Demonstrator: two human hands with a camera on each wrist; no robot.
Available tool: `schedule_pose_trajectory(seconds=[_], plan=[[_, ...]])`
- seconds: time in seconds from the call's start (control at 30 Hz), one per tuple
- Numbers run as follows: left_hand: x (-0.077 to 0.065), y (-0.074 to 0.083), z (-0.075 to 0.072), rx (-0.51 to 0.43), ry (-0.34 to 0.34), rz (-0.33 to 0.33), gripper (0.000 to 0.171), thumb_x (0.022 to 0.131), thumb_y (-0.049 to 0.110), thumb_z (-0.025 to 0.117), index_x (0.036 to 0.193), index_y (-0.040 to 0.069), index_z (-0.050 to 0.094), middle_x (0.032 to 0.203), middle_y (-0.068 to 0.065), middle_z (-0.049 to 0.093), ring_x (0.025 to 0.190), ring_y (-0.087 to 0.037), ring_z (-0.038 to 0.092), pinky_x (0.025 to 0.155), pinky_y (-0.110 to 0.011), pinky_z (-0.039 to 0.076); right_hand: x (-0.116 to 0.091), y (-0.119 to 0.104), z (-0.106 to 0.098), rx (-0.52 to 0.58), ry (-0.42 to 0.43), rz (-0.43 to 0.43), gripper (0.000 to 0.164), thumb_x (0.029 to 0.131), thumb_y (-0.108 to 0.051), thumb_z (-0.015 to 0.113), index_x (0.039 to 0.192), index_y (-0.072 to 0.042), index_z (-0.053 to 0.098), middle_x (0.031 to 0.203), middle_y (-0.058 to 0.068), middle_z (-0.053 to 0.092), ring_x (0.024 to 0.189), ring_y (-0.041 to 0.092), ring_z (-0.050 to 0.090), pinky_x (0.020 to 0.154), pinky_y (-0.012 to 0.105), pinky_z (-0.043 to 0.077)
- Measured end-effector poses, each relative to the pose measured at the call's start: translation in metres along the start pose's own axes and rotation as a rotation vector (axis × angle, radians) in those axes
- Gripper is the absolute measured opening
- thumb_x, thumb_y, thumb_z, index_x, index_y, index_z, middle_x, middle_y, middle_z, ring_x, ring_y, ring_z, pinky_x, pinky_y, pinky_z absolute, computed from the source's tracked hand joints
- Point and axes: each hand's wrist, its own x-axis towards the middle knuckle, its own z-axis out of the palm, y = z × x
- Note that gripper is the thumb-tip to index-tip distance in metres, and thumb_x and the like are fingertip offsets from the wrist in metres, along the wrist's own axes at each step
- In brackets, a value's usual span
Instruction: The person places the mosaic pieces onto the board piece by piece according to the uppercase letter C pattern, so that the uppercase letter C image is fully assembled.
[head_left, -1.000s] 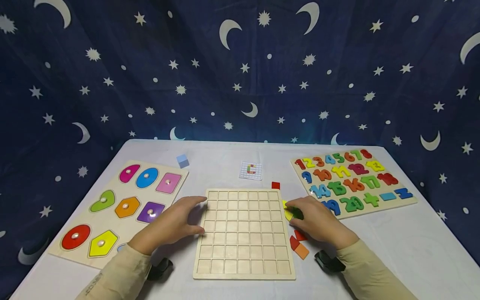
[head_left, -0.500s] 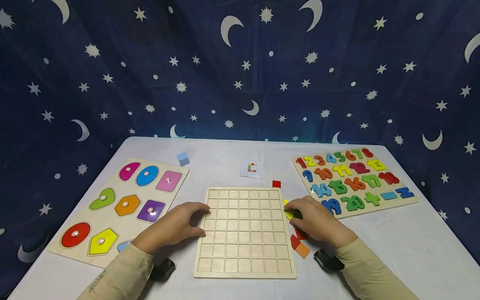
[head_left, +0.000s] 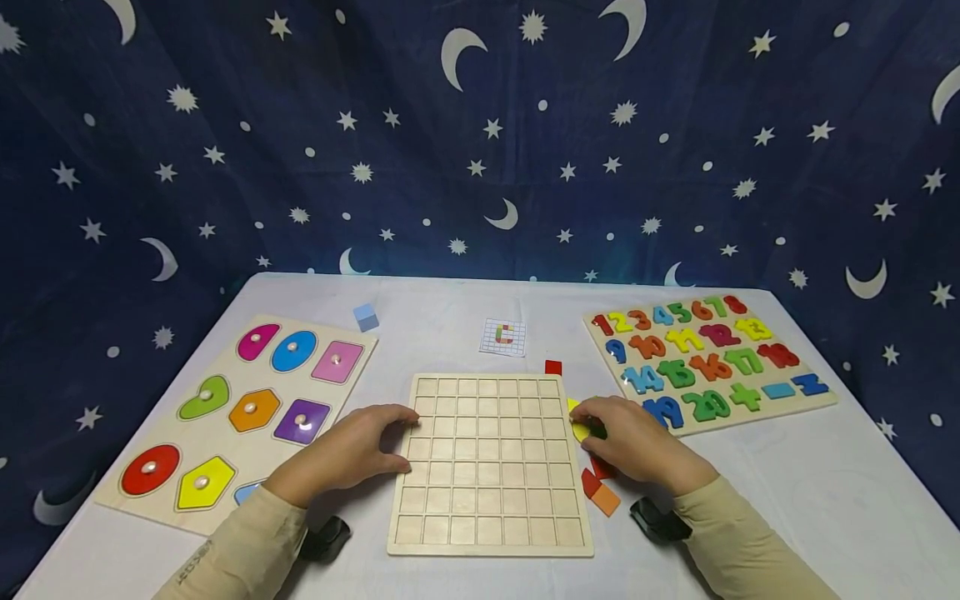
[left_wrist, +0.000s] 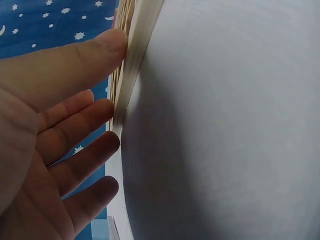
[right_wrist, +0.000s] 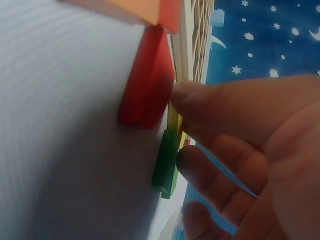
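A wooden grid board (head_left: 491, 462) lies flat in the middle of the table, its squares bare. Along its left edge my left hand (head_left: 348, 450) has thumb and fingers spread; the left wrist view shows the thumb right at the board's side (left_wrist: 135, 55). My right hand (head_left: 637, 442) is by the opposite edge, fingers loosely bent over yellow pieces (head_left: 580, 431). Below its thumb in the right wrist view is a red block (right_wrist: 149, 80), with a green block (right_wrist: 166, 162) beyond it. An orange square (head_left: 605, 500) and a red piece (head_left: 590, 483) lie nearer the person.
A shape puzzle (head_left: 247, 458) with knobbed pieces stands to the left, a number puzzle (head_left: 757, 425) to the right. Behind the grid board are a small pattern card (head_left: 502, 337), a red square (head_left: 553, 367) and a blue cube (head_left: 366, 317). A starry cloth (head_left: 420, 142) hangs at the back.
My left hand has shifted slightly toward the board's left edge and a little nearer the person. The right hand stays almost in place, and the pieces lie as before.
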Motion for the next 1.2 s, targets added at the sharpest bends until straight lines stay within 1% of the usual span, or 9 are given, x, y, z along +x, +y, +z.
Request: schedule_pose_trajectory(seconds=[0.2, 0.47, 0.7, 0.83, 1.07, 1.2], plan=[[0.0001, 0.0000, -0.0003, -0.002, -0.005, -0.002, 0.054, 0.075, 0.014, 0.089, 0.124, 0.006, 0.065, 0.126, -0.010, 0.064, 0.124, -0.033, 0.056, 0.109, -0.050, 0.041, -0.0003, 0.0007, -0.0003, -0.013, -0.008, -0.007, 0.029, 0.089, -0.010, 0.075, 0.117, -0.011, 0.069, 0.120, 0.008, 0.066, 0.111, 0.030, 0.059, 0.099, 0.055, 0.048], [0.0002, -0.0001, -0.0004, -0.007, -0.010, -0.006, 0.053, 0.076, 0.014, 0.088, 0.123, 0.007, 0.066, 0.125, -0.008, 0.065, 0.123, -0.033, 0.056, 0.108, -0.050, 0.041, 0.0000, 0.0026, -0.0007, -0.027, 0.006, 0.006, 0.029, 0.087, -0.019, 0.079, 0.114, -0.012, 0.070, 0.119, 0.007, 0.066, 0.112, 0.028, 0.057, 0.099, 0.053, 0.049], [0.0005, -0.0004, -0.0007, -0.006, -0.005, -0.006, 0.052, 0.075, 0.014, 0.089, 0.122, 0.008, 0.066, 0.125, -0.008, 0.065, 0.123, -0.033, 0.056, 0.109, -0.049, 0.041, 0.0006, 0.0039, -0.0017, -0.031, -0.018, 0.016, 0.027, 0.088, -0.014, 0.077, 0.115, -0.013, 0.071, 0.117, 0.006, 0.066, 0.108, 0.026, 0.058, 0.098, 0.053, 0.049], [0.0004, -0.0003, -0.0012, -0.009, -0.005, -0.008, 0.052, 0.075, 0.014, 0.089, 0.122, 0.008, 0.066, 0.125, -0.008, 0.065, 0.124, -0.033, 0.056, 0.109, -0.049, 0.041, 0.0004, 0.0039, -0.0021, -0.034, -0.029, 0.019, 0.025, 0.089, -0.015, 0.077, 0.113, -0.014, 0.070, 0.118, 0.007, 0.066, 0.109, 0.026, 0.058, 0.099, 0.053, 0.049], [0.0003, 0.0004, -0.0010, -0.016, -0.004, -0.022, 0.053, 0.075, 0.014, 0.089, 0.122, 0.009, 0.066, 0.125, -0.007, 0.065, 0.124, -0.032, 0.056, 0.109, -0.049, 0.040, -0.0004, 0.0050, -0.0059, -0.024, -0.029, 0.009, 0.024, 0.088, -0.018, 0.077, 0.110, -0.012, 0.069, 0.117, 0.007, 0.065, 0.108, 0.026, 0.057, 0.099, 0.052, 0.049], [0.0002, 0.0011, -0.0007, -0.016, -0.009, -0.038, 0.053, 0.075, 0.015, 0.089, 0.122, 0.009, 0.066, 0.126, -0.007, 0.064, 0.124, -0.032, 0.055, 0.109, -0.049, 0.040, -0.0001, 0.0038, -0.0089, -0.004, -0.012, -0.019, 0.025, 0.088, -0.018, 0.077, 0.110, -0.011, 0.069, 0.117, 0.007, 0.065, 0.108, 0.027, 0.057, 0.098, 0.051, 0.050]])
